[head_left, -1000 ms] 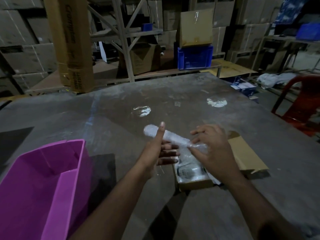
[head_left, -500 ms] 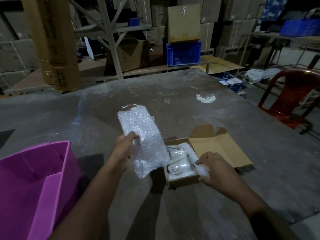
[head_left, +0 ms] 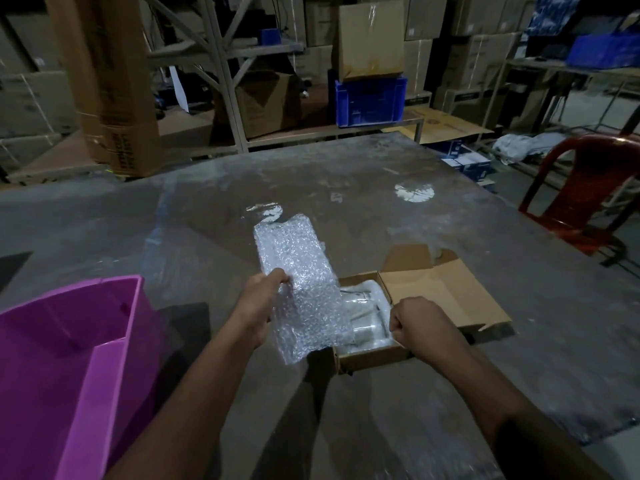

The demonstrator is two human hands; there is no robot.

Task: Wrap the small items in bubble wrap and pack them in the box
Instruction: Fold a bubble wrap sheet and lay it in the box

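My left hand (head_left: 261, 306) grips a bubble-wrapped bundle (head_left: 298, 282) by its left edge and holds it upright just left of the small open cardboard box (head_left: 367, 358). Inside the box lie wrapped items (head_left: 363, 313) in white bubble wrap. My right hand (head_left: 424, 323) is curled into a fist at the box's right rim, its fingers closed on the wrap there. The box's lid flap (head_left: 443, 292) lies open to the right on the grey table (head_left: 346, 188).
A purple plastic bin (head_left: 69, 358) stands at the table's near left. A red plastic chair (head_left: 588, 188) is at the right edge. Beyond the table are shelves with cardboard cartons, a blue crate (head_left: 369, 102) and a tall carton (head_left: 107, 81).
The rolled bundle went from both hands into my left hand alone, held upright beside the box. My right hand dropped to the box and curled its fingers at the right rim.
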